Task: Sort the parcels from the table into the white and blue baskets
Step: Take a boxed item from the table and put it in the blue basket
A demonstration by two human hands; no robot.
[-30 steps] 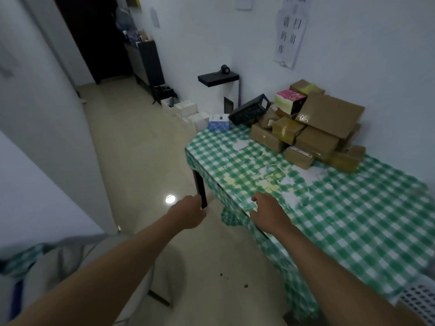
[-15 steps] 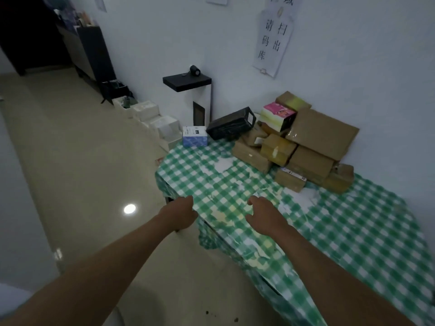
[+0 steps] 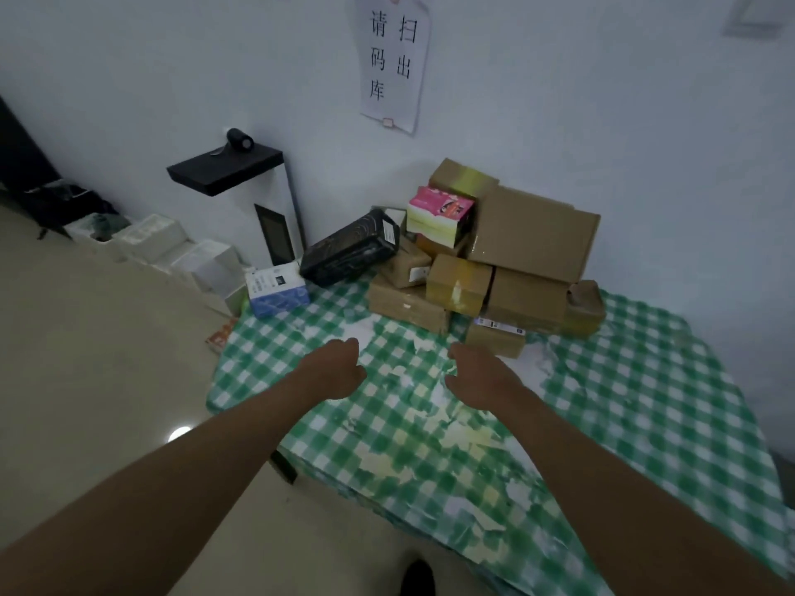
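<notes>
A: How do the fingers of each hand lie?

B: On the left hand (image 3: 337,367) the fingers are loosely curled under and hold nothing. The right hand (image 3: 477,374) is seen from the back; its fingers are loosely bent downward and also hold nothing. Both hands hover over the near-left part of the desk (image 3: 645,423), apart from each other.

A: And the parcels?

B: Just beyond the hands, piled at the back of the desk against the wall (image 3: 645,165). A small brown box with a label (image 3: 494,339) lies nearest the right hand. Behind it are a long flat brown box (image 3: 406,303), a taped brown box (image 3: 458,283) and a big brown carton (image 3: 533,234) leaning on the heap. A pink and white box (image 3: 439,215) sits on top, a black parcel (image 3: 350,251) lies tilted at the left of the pile, and a blue and white box (image 3: 277,290) stands at the desk's back-left corner.

A: The desk itself?

B: Covered by a green and white checked cloth (image 3: 430,445), worn in patches. A paper notice (image 3: 393,58) hangs on the wall above the pile.
</notes>
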